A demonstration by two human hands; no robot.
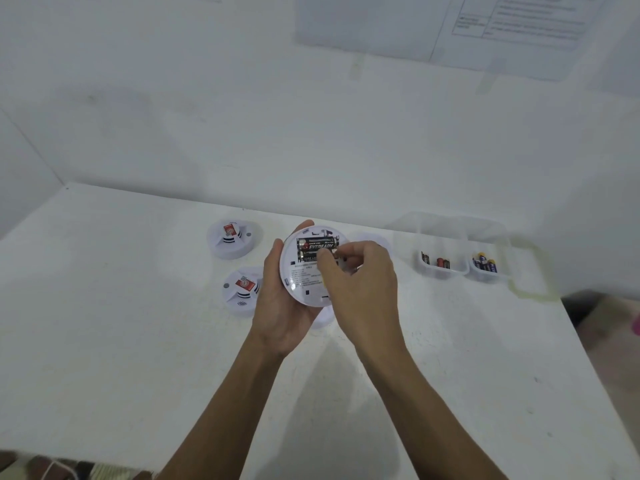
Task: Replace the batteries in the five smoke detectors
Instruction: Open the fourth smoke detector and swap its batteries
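My left hand [282,299] cups the round smoke detector [304,271] above the table [121,323]; my right hand [356,271] pinches its lower Eveready battery [311,256]. I'd lift one end gently. Battery trays [443,268] sit far right of it.

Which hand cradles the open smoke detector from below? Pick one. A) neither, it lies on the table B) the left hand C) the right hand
B: the left hand cups the smoke detector above the table, while the right hand pinches at the black batteries in its compartment.
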